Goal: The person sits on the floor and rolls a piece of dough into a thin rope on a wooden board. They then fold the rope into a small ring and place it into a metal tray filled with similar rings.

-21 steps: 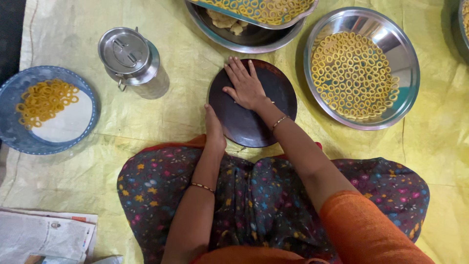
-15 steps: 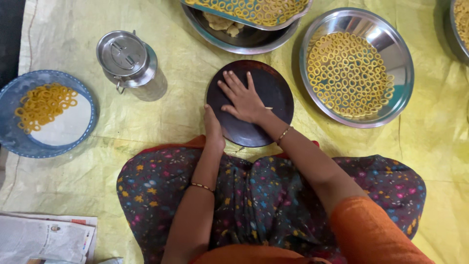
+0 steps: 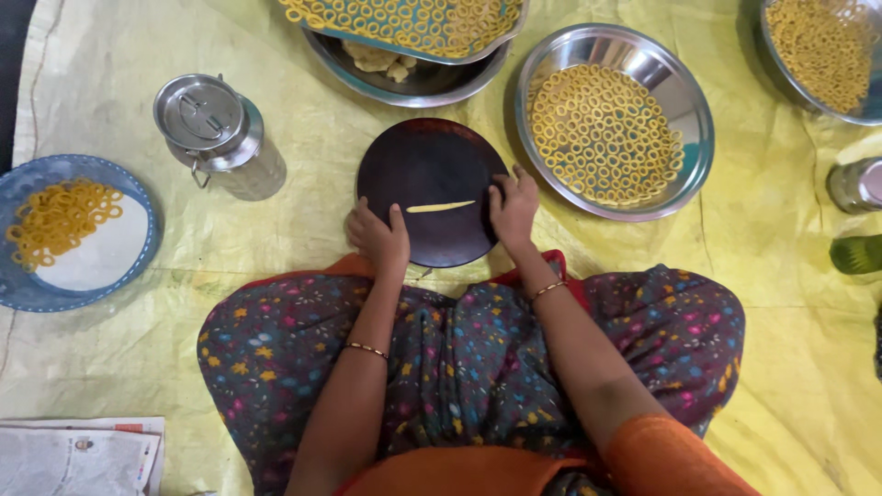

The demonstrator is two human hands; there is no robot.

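At the centre of the dark round board (image 3: 432, 161) lies a thin, pale strand of dough (image 3: 441, 207), stretched from nine o'clock towards three o'clock and touched by neither hand. The left hand (image 3: 378, 237) rests on the board's rim at about seven o'clock, fingers curled, holding nothing. The right hand (image 3: 513, 207) sits on the rim at about three o'clock, fingertips just beside the strand's end, loosely open and empty. Both hands are apart, one on each side of the board, which rests on a yellow sheet (image 3: 110, 386) spread over the floor, right against the person's patterned lap (image 3: 459, 358).

Outward at one o'clock, a steel bowl (image 3: 691, 110) holds many dough rings; at twelve o'clock a blue tray (image 3: 404, 48) of rings sits on top of another steel basin (image 3: 441, 84). A lidded steel can (image 3: 213, 133) stands at ten o'clock, and a blue plate (image 3: 138, 220) with more rings lies far out at nine o'clock. Another bowl of rings (image 3: 822, 55) shows at two o'clock, and a folded newspaper (image 3: 73, 455) at seven o'clock.

The strand looks thin enough to tear if lifted by one end or pinched hard. A push on the board's rim could slide it on the smooth sheet towards the bowl, and uneven pressure would leave the strand lumpy.
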